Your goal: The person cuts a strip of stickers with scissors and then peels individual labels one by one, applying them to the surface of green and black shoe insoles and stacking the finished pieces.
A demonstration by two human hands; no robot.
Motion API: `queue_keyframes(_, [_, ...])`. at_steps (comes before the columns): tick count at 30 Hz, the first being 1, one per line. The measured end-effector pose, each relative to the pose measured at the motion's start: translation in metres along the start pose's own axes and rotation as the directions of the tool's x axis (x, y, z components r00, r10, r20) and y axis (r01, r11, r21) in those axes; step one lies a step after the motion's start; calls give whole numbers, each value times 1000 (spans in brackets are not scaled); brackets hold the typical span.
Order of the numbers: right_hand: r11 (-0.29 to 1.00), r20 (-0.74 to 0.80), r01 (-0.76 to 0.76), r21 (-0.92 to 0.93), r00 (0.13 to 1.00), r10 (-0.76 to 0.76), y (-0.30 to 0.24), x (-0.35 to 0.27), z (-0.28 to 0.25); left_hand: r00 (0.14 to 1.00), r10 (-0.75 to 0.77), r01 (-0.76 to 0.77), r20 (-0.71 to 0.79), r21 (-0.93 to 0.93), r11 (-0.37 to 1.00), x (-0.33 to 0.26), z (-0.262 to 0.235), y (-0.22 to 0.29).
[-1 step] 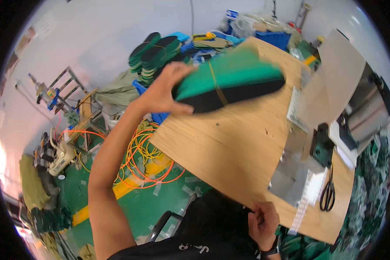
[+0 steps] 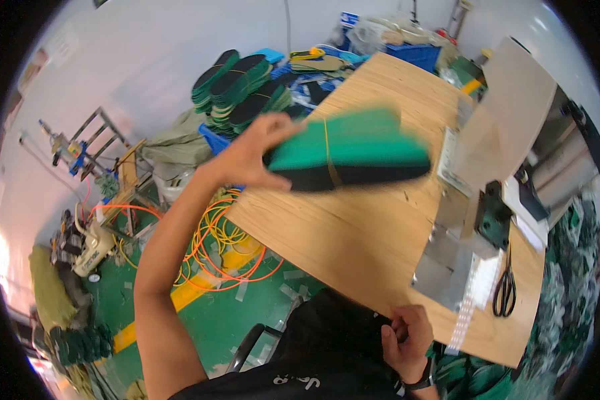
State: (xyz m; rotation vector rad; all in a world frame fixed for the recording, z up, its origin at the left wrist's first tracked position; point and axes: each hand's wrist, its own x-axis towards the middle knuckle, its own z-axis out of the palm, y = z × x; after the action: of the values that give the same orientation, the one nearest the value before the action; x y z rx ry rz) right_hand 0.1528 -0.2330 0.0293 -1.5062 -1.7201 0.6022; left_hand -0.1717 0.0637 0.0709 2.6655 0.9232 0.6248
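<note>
Head view: left hand (image 2: 247, 160) is raised over the near-left part of the plywood surface (image 2: 353, 227), grip closed on the left end of a bundle of insoles (image 2: 350, 152). Thumb on the underside, fingers over the top edge.

Bundle look: flat stack of shoe-insole shapes, green face on top, black layers showing along the lower edge. A thin yellowish band wraps it about the middle. Long axis runs roughly left to right, held clear above the surface, not touching it. Right end is motion-blurred, so the outline and layer count can't be read.

Right hand (image 2: 407, 340) is low at the near edge of the surface, fingers curled in. Can't tell whether the grip has anything in it.

Rest of the surface: grey card sheets (image 2: 507, 113) propped at the far right, a dark green block (image 2: 492, 220) just in front of them, shiny metal sheets (image 2: 447, 267) nearer, black scissors (image 2: 505, 290) lying flat at the right edge.

Off the surface: more stacks of green and black insoles (image 2: 237, 87) piled by the wall on the far left, well apart from the held bundle. Blue crate (image 2: 420, 53) at the far end. Orange and yellow hoses (image 2: 220, 247) coiled on the green floor (image 2: 247, 313) below the left arm. Sewing machine (image 2: 87, 247) at far left
</note>
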Motion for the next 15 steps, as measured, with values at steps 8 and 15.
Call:
queue_keyframes(8, [842, -252, 347, -413, 845, -472, 2, 128, -13, 701, -587, 335, -406, -539, 773, -83, 85, 86])
queue_keyframes(15, [950, 69, -126, 287, 991, 111, 9, 109, 42, 876, -469, 192, -109, -814, 548, -52, 99, 113])
